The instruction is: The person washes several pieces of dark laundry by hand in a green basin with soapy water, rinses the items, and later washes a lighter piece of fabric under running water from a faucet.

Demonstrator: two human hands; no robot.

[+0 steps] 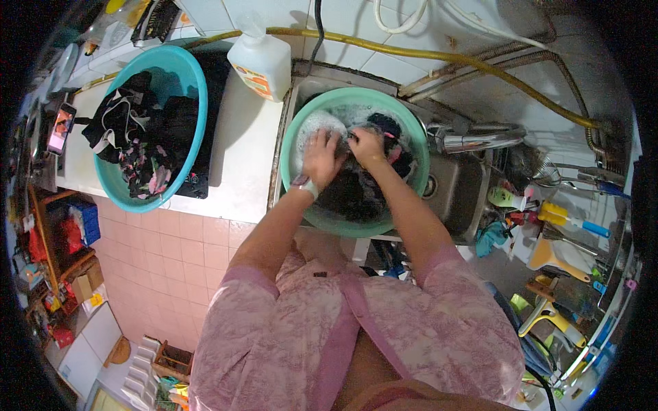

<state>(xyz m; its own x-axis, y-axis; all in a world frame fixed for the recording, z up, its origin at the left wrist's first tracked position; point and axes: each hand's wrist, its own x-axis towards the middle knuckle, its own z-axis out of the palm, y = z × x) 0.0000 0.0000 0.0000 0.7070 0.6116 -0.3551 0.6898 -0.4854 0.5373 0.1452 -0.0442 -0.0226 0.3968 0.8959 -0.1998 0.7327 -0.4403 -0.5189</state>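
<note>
A pale green basin [288, 185] sits over the sink, holding soapy water with dark wet clothes [353, 195] in it. White suds [321, 123] gather at the far left inside the basin. My left hand [323, 159], with a pale watch on the wrist, lies on the suds with its fingers stretched out. Close beside it on the right, my right hand [368, 147] has its fingers curled round a bit of the dark wet cloth. A dark piece with pink patches [391, 140] shows just beyond the right hand. The underwater part of the clothes is hidden.
A blue basin [200, 130] of dark and patterned clothes stands on the left counter, with a phone [62, 128] beyond it. A white plastic jug [264, 65] stands behind. The metal sink [452, 192] shows at right, near a tap [473, 140] and a brush rack.
</note>
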